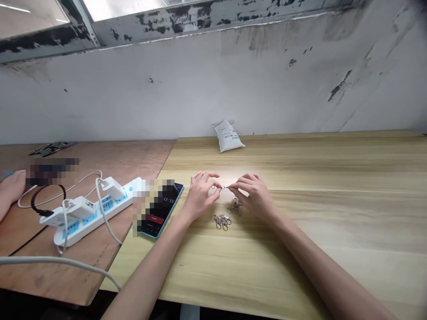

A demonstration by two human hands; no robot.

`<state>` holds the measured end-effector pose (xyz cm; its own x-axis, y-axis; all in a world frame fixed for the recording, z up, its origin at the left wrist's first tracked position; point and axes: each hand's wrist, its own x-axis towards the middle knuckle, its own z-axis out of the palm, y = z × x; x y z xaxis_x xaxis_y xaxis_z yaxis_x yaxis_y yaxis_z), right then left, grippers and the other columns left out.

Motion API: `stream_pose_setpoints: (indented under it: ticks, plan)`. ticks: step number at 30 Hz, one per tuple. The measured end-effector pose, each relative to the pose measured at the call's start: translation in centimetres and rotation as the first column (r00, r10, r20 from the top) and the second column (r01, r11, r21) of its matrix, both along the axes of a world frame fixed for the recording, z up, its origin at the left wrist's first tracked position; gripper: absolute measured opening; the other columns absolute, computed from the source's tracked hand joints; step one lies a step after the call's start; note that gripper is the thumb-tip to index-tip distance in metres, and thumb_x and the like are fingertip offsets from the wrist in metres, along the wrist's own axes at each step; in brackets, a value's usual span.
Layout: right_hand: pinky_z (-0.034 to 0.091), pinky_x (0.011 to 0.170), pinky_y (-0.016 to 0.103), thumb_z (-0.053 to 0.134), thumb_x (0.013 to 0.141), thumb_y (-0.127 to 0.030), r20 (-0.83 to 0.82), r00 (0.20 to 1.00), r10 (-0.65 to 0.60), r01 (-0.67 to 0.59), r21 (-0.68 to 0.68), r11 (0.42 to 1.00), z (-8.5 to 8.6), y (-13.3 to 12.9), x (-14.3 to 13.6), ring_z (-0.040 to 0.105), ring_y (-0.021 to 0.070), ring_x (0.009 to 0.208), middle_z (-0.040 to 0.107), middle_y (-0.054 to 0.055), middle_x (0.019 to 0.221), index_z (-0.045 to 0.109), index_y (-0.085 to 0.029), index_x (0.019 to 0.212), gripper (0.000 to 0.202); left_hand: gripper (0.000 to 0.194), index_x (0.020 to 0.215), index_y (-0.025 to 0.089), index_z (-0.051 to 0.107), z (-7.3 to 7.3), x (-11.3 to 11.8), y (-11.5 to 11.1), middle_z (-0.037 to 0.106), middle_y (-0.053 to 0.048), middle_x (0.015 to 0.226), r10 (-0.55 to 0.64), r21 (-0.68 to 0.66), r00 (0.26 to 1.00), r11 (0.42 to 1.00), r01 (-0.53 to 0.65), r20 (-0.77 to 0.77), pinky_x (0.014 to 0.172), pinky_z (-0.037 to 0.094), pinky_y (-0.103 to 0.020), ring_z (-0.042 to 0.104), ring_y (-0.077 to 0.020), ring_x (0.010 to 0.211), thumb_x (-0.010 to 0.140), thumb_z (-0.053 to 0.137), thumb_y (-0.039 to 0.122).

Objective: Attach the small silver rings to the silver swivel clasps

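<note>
Between my two hands, just above the wooden table, is a small silvery metal clasp (223, 187); its fine detail is too small to make out. My left hand (202, 191) pinches one end between thumb and forefinger, the other fingers curled loosely. From the other side, the thumb and forefinger of my right hand (251, 193) close on its tip. Below the hands lie two small piles of metal lobster clasps: one pile (221, 221) nearer me, and another pile (235, 206) close under my right hand.
Left of my left forearm lies a phone (163, 211) with its screen lit. Beyond it, a white power strip (100, 213) with chargers and cables rests on a brown table (36, 275). A white packet (228, 137) stands near the wall. Another person's hand (13, 189) is at far left.
</note>
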<state>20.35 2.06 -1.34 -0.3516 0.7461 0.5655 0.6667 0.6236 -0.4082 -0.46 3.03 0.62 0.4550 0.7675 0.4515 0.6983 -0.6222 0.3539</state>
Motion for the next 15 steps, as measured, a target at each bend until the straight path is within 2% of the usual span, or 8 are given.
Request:
stream_pose_setpoints:
  ticks: [2, 5, 8, 10, 12, 15]
  plan:
    - [0.037, 0.081, 0.038, 0.049, 0.096, -0.028, 0.063, 0.998, -0.005, 0.001, 0.057, 0.998, 0.1, -0.2, -0.3, 0.056, 0.0223, 0.085, 0.071, 0.006, 0.082, 0.071, -0.026, 0.093, 0.022, 0.008, 0.085, 0.023, 0.065, -0.3, 0.0, 0.1, 0.064, -0.003, 0.119, -0.005, -0.051, 1.000, 0.999, 0.005, -0.007, 0.110, 0.028, -0.048, 0.054, -0.0215, 0.115, 0.088, 0.057, 0.021]
    - [0.039, 0.075, 0.036, 0.044, 0.097, -0.022, 0.138, 0.988, 0.075, -0.087, 0.085, 0.993, 0.2, -0.9, -1.5, 0.056, 0.0221, 0.082, 0.071, 0.007, 0.084, 0.070, -0.025, 0.100, 0.026, 0.010, 0.087, 0.024, 0.065, -0.8, -0.2, 0.2, 0.063, -0.003, 0.121, -0.027, -0.086, 0.999, 0.996, 0.025, -0.018, 0.112, 0.025, -0.052, 0.054, -0.0215, 0.117, 0.088, 0.056, 0.020]
    - [0.040, 0.071, 0.034, 0.037, 0.097, -0.016, 0.230, 0.961, 0.154, -0.188, 0.131, 0.973, 0.0, -1.5, -2.9, 0.055, 0.0206, 0.082, 0.071, 0.008, 0.095, 0.068, -0.024, 0.100, 0.032, 0.014, 0.087, 0.024, 0.066, -1.2, -0.4, 0.4, 0.062, -0.002, 0.122, -0.072, -0.101, 0.995, 0.993, 0.064, -0.073, 0.114, 0.022, -0.054, 0.053, -0.0212, 0.118, 0.084, 0.057, 0.013]
    - [0.041, 0.070, 0.034, 0.036, 0.097, -0.014, 0.275, 0.947, 0.165, -0.210, 0.142, 0.967, -0.3, -1.6, -3.3, 0.055, 0.0205, 0.082, 0.071, 0.008, 0.094, 0.068, -0.023, 0.099, 0.034, 0.015, 0.086, 0.025, 0.067, -1.4, -0.7, 0.7, 0.062, -0.002, 0.122, -0.081, -0.088, 0.990, 0.994, 0.072, -0.112, 0.115, 0.020, -0.056, 0.052, -0.0217, 0.118, 0.084, 0.057, 0.013]
    - [0.041, 0.069, 0.033, 0.038, 0.096, -0.014, 0.263, 0.954, 0.142, -0.179, 0.122, 0.976, -0.5, -1.2, -2.8, 0.055, 0.0207, 0.080, 0.071, 0.007, 0.090, 0.069, -0.022, 0.099, 0.032, 0.011, 0.086, 0.025, 0.068, -1.4, -1.2, 1.0, 0.062, -0.003, 0.121, -0.045, -0.048, 0.990, 0.998, 0.039, -0.133, 0.115, 0.018, -0.058, 0.052, -0.0225, 0.117, 0.086, 0.059, 0.019]
    - [0.043, 0.070, 0.032, 0.043, 0.096, -0.017, 0.140, 0.989, 0.056, -0.066, 0.073, 0.995, -0.9, 0.1, -0.8, 0.057, 0.0209, 0.082, 0.070, 0.007, 0.090, 0.069, -0.023, 0.100, 0.027, 0.009, 0.083, 0.024, 0.069, -1.3, -2.0, 1.6, 0.064, -0.004, 0.116, 0.032, 0.000, 0.986, 0.999, -0.032, -0.165, 0.113, 0.022, -0.059, 0.053, -0.0237, 0.114, 0.087, 0.061, 0.024]
